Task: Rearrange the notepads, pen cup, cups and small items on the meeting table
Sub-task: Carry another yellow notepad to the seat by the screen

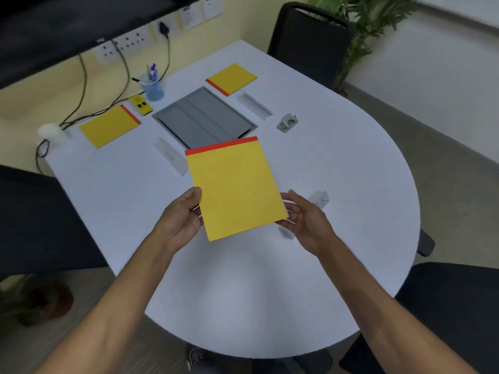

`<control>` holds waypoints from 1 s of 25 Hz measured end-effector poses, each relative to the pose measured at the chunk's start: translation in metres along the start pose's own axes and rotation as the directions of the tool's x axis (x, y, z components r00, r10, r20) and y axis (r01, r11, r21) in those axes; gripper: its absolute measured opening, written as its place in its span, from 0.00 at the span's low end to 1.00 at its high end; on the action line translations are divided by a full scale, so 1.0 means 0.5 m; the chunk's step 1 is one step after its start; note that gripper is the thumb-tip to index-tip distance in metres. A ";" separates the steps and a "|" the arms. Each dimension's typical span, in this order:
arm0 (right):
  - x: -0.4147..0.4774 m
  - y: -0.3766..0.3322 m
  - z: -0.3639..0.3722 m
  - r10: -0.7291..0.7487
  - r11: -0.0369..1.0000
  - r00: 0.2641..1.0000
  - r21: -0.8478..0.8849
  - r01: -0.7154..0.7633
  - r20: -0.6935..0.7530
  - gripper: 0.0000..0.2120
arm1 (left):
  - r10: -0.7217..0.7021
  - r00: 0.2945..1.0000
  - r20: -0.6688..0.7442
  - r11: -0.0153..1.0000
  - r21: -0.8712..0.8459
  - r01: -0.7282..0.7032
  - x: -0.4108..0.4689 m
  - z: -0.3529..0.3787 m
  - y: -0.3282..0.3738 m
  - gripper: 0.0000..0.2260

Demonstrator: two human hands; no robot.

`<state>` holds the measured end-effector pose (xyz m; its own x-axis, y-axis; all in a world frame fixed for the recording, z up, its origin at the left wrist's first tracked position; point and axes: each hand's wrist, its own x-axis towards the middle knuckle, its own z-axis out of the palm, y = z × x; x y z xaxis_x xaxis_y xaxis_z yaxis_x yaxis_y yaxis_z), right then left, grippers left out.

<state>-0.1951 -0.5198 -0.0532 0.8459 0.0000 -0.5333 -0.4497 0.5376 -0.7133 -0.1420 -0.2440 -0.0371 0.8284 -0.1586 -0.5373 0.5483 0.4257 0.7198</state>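
Observation:
I hold a yellow notepad with a red top strip (233,187) above the middle of the white table (243,292). My left hand (183,214) grips its left edge and my right hand (302,214) holds its right lower corner from beneath. Two more yellow notepads lie flat: one at the far left (109,126), one at the far side (232,78). A blue pen cup (151,87) with pens stands near the wall. A white cup (51,133) sits at the table's left corner.
A grey cable hatch (204,117) is set into the table. Around it lie two white name holders (253,105) (171,157), a small grey punch (287,122), a yellow device (140,103) and a folded card (320,199). Black chairs ring the table; cables hang from wall sockets.

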 end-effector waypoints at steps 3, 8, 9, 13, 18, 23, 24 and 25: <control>-0.006 0.038 0.085 0.007 0.981 0.993 -0.194 0.016 0.117 0.14 | -0.009 1.000 -0.017 1.000 0.019 0.009 -0.043 -0.099 0.047 0.12; -0.030 0.146 0.230 0.005 0.968 0.986 -0.249 0.036 0.164 0.13 | -0.019 0.999 0.047 0.997 0.080 0.015 -0.109 -0.266 0.137 0.13; -0.036 0.169 0.258 0.010 0.967 0.986 -0.252 0.033 0.167 0.12 | -0.034 0.997 0.068 0.995 0.092 0.028 -0.121 -0.299 0.152 0.13; -0.050 0.250 0.361 0.016 0.973 0.987 -0.230 0.022 0.162 0.07 | -0.085 0.992 0.097 0.995 0.062 0.079 -0.159 -0.410 0.214 0.15; -0.051 0.287 0.460 -0.031 0.990 0.993 -0.133 0.046 0.116 0.05 | -0.023 0.998 0.056 0.999 -0.034 0.024 -0.178 -0.490 0.262 0.11; -0.012 0.297 0.533 -0.018 0.994 0.997 -0.105 0.026 0.075 0.06 | 0.079 0.982 -0.170 0.997 -0.007 -0.081 -0.142 -0.524 0.262 0.12; 0.000 0.297 0.547 -0.014 0.994 0.997 -0.105 0.022 0.077 0.07 | 0.085 0.974 -0.211 0.994 -0.044 -0.096 -0.130 -0.529 0.267 0.11; 0.014 0.297 0.559 -0.013 0.995 0.997 -0.102 0.021 0.079 0.07 | 0.084 0.964 -0.251 0.991 -0.078 -0.106 -0.117 -0.533 0.273 0.09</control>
<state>-0.1757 -0.2045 -0.0357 0.8715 0.0596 -0.4867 -0.4590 0.4483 -0.7670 -0.1461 0.0609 -0.0248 0.8161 0.1062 -0.5681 0.4464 0.5086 0.7363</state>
